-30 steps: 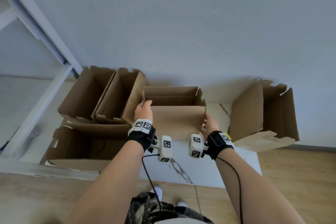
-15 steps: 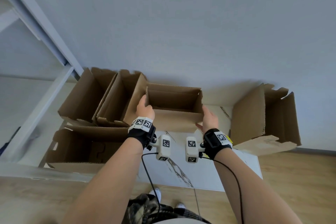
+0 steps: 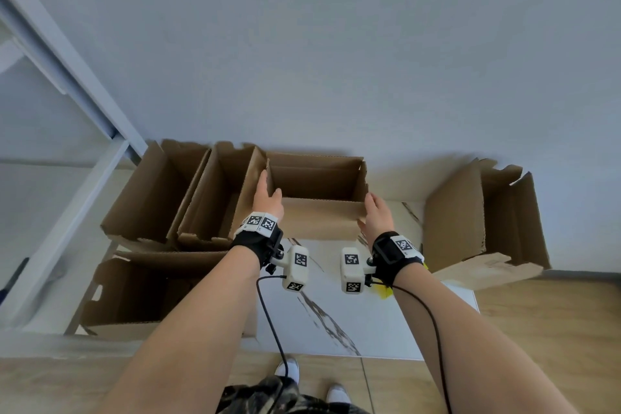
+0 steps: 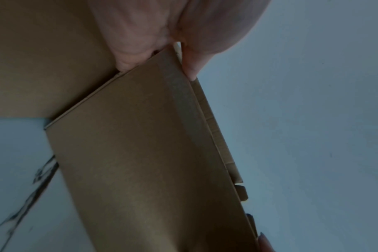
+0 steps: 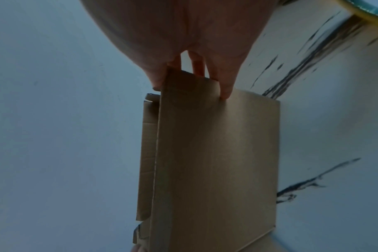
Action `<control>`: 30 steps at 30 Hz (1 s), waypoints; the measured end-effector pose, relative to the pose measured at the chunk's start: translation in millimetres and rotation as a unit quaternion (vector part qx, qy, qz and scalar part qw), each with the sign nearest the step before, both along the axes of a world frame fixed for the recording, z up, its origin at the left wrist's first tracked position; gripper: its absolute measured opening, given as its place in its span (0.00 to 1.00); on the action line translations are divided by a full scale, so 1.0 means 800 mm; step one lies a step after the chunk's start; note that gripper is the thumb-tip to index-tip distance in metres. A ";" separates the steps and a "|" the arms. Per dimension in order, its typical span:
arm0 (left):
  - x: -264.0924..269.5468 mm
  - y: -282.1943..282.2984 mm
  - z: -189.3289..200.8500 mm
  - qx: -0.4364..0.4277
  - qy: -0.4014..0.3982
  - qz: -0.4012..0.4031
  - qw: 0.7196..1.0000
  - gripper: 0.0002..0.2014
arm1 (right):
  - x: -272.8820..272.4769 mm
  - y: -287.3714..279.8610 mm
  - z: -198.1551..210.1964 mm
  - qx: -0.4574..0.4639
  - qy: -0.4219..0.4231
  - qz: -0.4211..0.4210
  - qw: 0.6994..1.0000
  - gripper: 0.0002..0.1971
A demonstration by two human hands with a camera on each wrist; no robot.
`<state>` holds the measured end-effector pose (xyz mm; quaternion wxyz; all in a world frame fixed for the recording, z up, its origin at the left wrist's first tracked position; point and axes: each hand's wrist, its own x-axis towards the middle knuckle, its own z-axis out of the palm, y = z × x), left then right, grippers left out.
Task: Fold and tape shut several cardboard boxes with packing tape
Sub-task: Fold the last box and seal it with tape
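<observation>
- A brown cardboard box [image 3: 316, 202] stands open-topped against the wall on the white tabletop [image 3: 369, 323], gripped at both ends.
- Three more open boxes [image 3: 188, 198] crowd together just to its left.
- Another open box [image 3: 484, 215] lies on its side to the right.
- A yellow tape roll [image 5: 367, 15] sits near it, mostly hidden.

The middle box [image 3: 316, 198] has opened from a nearly flat shape into a square, open-topped one and now sits farther back, toward the wall. The left hand [image 3: 267, 200] and right hand [image 3: 378, 217] have both moved farther away with it, gripping its left and right near corners.
</observation>
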<state>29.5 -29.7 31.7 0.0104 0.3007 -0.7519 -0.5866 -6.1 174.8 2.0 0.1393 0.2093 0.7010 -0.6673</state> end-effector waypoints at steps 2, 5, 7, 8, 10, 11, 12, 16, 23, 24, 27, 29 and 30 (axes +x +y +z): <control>-0.002 0.002 0.000 -0.007 0.014 -0.007 1.000 0.33 | 0.000 0.000 -0.001 0.008 0.005 -0.001 1.000 0.22; -0.008 0.009 0.006 -0.121 0.005 -0.029 0.992 0.35 | 0.001 -0.002 0.002 0.036 0.024 -0.004 0.999 0.22; -0.013 0.016 0.018 -0.215 -0.018 -0.040 0.976 0.35 | 0.001 0.000 0.006 0.064 0.037 -0.012 0.997 0.22; -0.014 0.020 0.025 -0.234 -0.011 -0.041 0.971 0.35 | 0.001 0.004 0.009 0.077 0.044 -0.020 0.996 0.21; -0.017 0.025 0.037 -0.245 0.036 -0.039 0.968 0.29 | 0.005 0.014 0.013 0.104 0.060 -0.046 0.992 0.20; -0.018 0.027 0.040 -0.246 0.067 -0.035 0.966 0.26 | 0.007 0.021 0.014 0.120 0.065 -0.061 0.989 0.19; -0.019 0.029 0.043 -0.244 0.095 -0.033 0.964 0.22 | 0.011 0.030 0.014 0.137 0.067 -0.075 0.985 0.18; -0.009 0.051 0.060 -0.180 0.146 -0.049 0.972 0.15 | 0.030 0.072 0.003 0.241 0.061 -0.074 0.966 0.15; 0.012 0.107 0.037 -0.053 0.163 -0.078 0.982 0.14 | 0.075 0.113 -0.048 0.416 -0.081 0.107 0.899 0.23; 0.016 0.114 0.029 -0.042 0.150 -0.097 0.983 0.12 | 0.081 0.114 -0.054 0.421 -0.095 0.111 0.895 0.22; 0.030 0.130 0.007 -0.033 0.107 -0.147 0.983 0.08 | 0.091 0.118 -0.067 0.435 -0.121 0.082 0.889 0.19; 0.038 0.135 -0.007 -0.039 0.079 -0.162 0.983 0.08 | 0.092 0.122 -0.069 0.414 -0.131 0.049 0.899 0.14; 0.041 0.137 -0.014 -0.045 0.065 -0.165 0.983 0.08 | 0.090 0.124 -0.070 0.396 -0.129 0.031 0.908 0.12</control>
